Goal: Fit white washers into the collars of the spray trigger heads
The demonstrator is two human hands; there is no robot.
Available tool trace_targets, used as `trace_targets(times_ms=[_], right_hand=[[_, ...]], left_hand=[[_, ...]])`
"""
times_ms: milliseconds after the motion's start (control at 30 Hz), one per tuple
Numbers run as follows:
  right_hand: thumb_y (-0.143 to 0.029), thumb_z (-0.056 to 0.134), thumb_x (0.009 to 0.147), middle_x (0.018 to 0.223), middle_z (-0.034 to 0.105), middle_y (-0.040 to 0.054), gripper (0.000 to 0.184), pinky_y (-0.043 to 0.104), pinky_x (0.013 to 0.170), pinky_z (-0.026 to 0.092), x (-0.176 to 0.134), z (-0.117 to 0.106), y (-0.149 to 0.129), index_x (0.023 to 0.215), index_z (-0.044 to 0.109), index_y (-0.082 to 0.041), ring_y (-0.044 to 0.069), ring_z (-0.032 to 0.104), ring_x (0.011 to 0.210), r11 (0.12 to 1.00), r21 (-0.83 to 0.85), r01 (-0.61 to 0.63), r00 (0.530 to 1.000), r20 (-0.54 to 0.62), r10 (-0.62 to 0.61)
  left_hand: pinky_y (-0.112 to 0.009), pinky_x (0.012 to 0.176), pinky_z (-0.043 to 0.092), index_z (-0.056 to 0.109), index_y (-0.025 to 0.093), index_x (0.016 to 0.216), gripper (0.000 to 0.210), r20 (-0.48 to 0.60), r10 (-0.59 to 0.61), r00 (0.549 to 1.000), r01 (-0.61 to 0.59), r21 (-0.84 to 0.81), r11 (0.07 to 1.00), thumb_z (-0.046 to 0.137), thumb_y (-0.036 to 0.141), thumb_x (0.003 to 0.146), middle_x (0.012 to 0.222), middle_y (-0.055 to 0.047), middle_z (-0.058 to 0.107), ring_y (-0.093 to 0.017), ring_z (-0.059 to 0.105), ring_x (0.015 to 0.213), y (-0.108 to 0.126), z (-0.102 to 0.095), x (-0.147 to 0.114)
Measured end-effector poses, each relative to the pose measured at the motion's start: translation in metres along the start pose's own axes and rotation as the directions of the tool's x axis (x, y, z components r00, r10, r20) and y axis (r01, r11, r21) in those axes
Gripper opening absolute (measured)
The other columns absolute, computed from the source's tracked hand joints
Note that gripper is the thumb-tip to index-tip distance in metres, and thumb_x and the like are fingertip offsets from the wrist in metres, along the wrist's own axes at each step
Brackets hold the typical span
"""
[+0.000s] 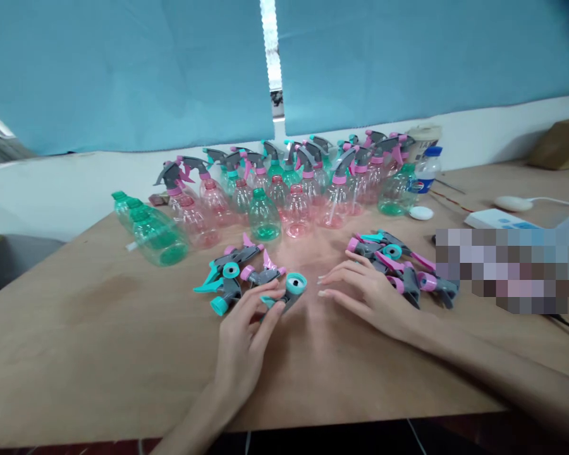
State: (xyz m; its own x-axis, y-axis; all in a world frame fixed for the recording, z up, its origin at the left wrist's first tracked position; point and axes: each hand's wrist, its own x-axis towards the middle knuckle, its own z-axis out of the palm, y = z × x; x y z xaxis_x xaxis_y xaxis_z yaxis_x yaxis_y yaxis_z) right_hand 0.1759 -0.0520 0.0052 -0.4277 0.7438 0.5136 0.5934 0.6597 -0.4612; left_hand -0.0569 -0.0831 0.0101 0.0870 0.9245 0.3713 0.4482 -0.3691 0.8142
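My left hand pinches a grey and teal trigger spray head, its round teal collar turned upward. Behind that hand lie several loose spray heads in grey, teal and pink. My right hand hovers to the right with fingers stretched and apart, holding nothing. Just beyond it is a second pile of spray heads. Farther back, an uncapped green bottle and an uncapped pink bottle stand upright, among several bottles with spray heads fitted.
Uncapped green bottles stand at the left, the near one looking tilted. At the right are a Pepsi bottle, a white round object, a white device and a blurred-out patch. A cardboard box sits at the back right corner of the wooden table.
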Motion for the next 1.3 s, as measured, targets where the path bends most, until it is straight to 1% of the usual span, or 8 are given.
trace_targets(times_ms=[167, 367, 467, 567, 733, 900, 1033, 1300], right_hand=[[-0.030, 0.054, 0.091, 0.093, 0.069, -0.0016, 0.010, 0.045, 0.108, 0.027, 0.001, -0.002, 0.001, 0.093, 0.060, -0.023, 0.016, 0.062, 0.094, 0.999, 0.037, -0.036, 0.998, -0.043, 0.038], [-0.033, 0.055, 0.090, 0.093, 0.068, 0.0011, 0.012, 0.042, 0.095, 0.040, 0.002, -0.001, 0.002, 0.091, 0.060, -0.022, 0.020, 0.060, 0.095, 0.993, 0.048, -0.105, 0.993, -0.057, 0.108], [-0.037, 0.057, 0.088, 0.092, 0.068, 0.0028, 0.018, 0.040, 0.086, 0.046, 0.003, -0.001, 0.005, 0.095, 0.060, -0.021, 0.020, 0.062, 0.089, 0.979, 0.081, -0.189, 0.976, -0.091, 0.196], [-0.039, 0.058, 0.087, 0.094, 0.067, 0.0046, 0.023, 0.037, 0.079, 0.050, 0.006, -0.003, 0.010, 0.101, 0.058, -0.020, 0.020, 0.063, 0.086, 0.946, 0.158, -0.284, 0.947, -0.110, 0.303], [-0.042, 0.060, 0.084, 0.101, 0.064, 0.0072, 0.039, 0.039, 0.082, 0.051, 0.012, -0.005, 0.015, 0.116, 0.054, -0.019, 0.021, 0.062, 0.091, 0.915, 0.223, -0.337, 0.929, -0.081, 0.362], [-0.042, 0.061, 0.084, 0.112, 0.061, 0.0072, 0.043, 0.041, 0.091, 0.047, 0.009, -0.002, 0.008, 0.122, 0.054, -0.023, 0.022, 0.058, 0.101, 0.957, 0.203, -0.206, 0.979, 0.030, 0.204], [-0.044, 0.064, 0.081, 0.123, 0.056, 0.0057, 0.049, 0.040, 0.101, 0.041, 0.006, 0.000, -0.003, 0.126, 0.052, -0.027, 0.022, 0.052, 0.115, 0.963, 0.222, -0.154, 0.984, 0.122, 0.130], [-0.034, 0.057, 0.088, 0.110, 0.064, 0.0040, 0.023, 0.034, 0.091, 0.045, 0.012, 0.001, -0.013, 0.108, 0.064, -0.023, 0.020, 0.058, 0.103, 0.933, 0.317, -0.173, 0.984, 0.083, 0.155]], left_hand=[[-0.027, 0.076, 0.054, 0.065, 0.022, 0.095, 0.015, -0.018, 0.048, 0.999, -0.047, 0.054, 0.997, 0.055, 0.031, 0.090, 0.115, -0.005, 0.063, -0.021, 0.058, 0.111, -0.003, 0.008, 0.023], [-0.028, 0.076, 0.052, 0.065, 0.021, 0.093, 0.013, 0.023, 0.237, 0.971, -0.238, 0.116, 0.964, 0.055, 0.029, 0.090, 0.111, -0.004, 0.063, -0.020, 0.059, 0.105, -0.003, 0.035, 0.060], [-0.027, 0.073, 0.052, 0.064, 0.018, 0.082, 0.014, 0.004, 0.321, 0.947, -0.319, 0.122, 0.940, 0.057, 0.028, 0.089, 0.106, -0.005, 0.063, -0.019, 0.060, 0.101, -0.002, 0.045, 0.077], [-0.024, 0.066, 0.052, 0.064, 0.018, 0.082, 0.014, -0.013, 0.327, 0.945, -0.325, 0.085, 0.942, 0.057, 0.027, 0.089, 0.106, -0.005, 0.061, -0.018, 0.059, 0.098, 0.000, 0.048, 0.083], [-0.021, 0.062, 0.054, 0.065, 0.021, 0.090, 0.011, 0.003, 0.257, 0.966, -0.257, 0.020, 0.966, 0.057, 0.028, 0.089, 0.107, -0.004, 0.058, -0.018, 0.058, 0.102, 0.012, 0.040, 0.064], [-0.016, 0.048, 0.053, 0.065, 0.022, 0.095, 0.014, 0.021, 0.105, 0.994, -0.105, -0.027, 0.994, 0.055, 0.030, 0.090, 0.111, -0.005, 0.053, -0.018, 0.062, 0.095, 0.017, 0.022, 0.019], [-0.018, 0.055, 0.057, 0.066, 0.025, 0.094, 0.010, -0.047, 0.072, 0.996, -0.074, -0.044, 0.996, 0.056, 0.026, 0.089, 0.109, -0.003, 0.053, -0.017, 0.063, 0.096, 0.013, 0.012, -0.011], [-0.023, 0.064, 0.060, 0.065, 0.023, 0.095, 0.011, 0.015, 0.129, 0.991, -0.128, -0.053, 0.990, 0.056, 0.025, 0.089, 0.107, -0.004, 0.053, -0.016, 0.062, 0.093, 0.010, 0.024, 0.002]])
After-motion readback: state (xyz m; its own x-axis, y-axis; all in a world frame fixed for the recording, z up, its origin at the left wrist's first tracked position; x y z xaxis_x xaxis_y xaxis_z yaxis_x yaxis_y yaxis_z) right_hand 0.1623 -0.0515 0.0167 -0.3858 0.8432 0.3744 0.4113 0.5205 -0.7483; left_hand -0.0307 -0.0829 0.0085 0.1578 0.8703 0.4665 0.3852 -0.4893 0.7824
